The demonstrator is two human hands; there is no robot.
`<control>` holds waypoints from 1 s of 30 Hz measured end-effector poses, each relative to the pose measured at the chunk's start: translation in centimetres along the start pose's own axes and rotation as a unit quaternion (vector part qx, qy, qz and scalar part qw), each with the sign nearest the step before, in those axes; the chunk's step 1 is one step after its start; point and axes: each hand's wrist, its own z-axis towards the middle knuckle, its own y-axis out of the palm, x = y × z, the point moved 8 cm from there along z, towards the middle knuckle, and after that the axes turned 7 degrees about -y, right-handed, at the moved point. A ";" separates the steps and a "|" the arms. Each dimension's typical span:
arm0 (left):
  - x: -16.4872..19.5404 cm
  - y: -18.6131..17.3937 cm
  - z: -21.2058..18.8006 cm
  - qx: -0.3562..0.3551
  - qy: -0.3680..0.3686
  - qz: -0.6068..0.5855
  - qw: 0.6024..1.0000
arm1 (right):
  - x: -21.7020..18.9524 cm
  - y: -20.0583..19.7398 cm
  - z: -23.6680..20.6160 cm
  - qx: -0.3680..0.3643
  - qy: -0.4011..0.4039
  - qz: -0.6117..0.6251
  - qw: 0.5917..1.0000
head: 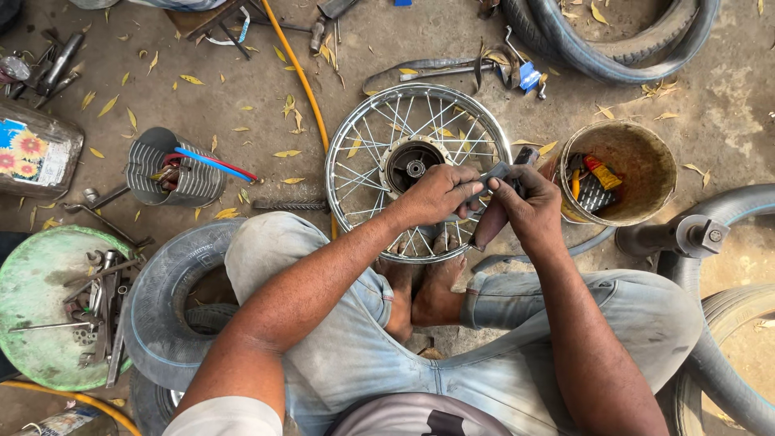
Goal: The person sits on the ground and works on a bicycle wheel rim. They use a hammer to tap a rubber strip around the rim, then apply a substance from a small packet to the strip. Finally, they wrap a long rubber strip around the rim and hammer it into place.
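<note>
Left hand [436, 194]: our fingers closed on a grey strip [494, 173].
Right hand [523, 206]: pinches the same strip.
Strip axis: runs towards 2 o'clock, above the spoked wheel [367, 153].

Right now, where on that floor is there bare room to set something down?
Bare concrete shows between the ribbed cylinder and the wheel, with only leaves on it, and at the upper right between the bucket and the tyres. It is crowded at the left: the green lid is full of tools. Both hands work over the wheel.
</note>
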 end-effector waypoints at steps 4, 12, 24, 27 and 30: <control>-0.5 0.2 -0.2 -0.010 -0.017 0.009 1.000 | 0.6 0.1 -0.3 -0.016 0.005 0.009 1.000; -0.5 0.6 -0.2 -0.037 0.007 -0.022 0.999 | 0.2 0.2 0.0 -0.019 -0.012 -0.031 0.999; -0.9 -0.1 -0.1 -0.006 -0.021 0.030 0.999 | -1.8 1.1 0.5 -0.027 -0.060 -0.166 0.984; -0.2 -1.1 -0.1 0.043 0.009 0.030 0.999 | -4.9 0.8 0.1 -0.012 -0.123 -0.181 0.976; -2.3 -0.5 0.2 0.027 -0.059 -0.056 0.996 | -5.6 0.8 -0.9 -0.012 -0.160 -0.132 0.978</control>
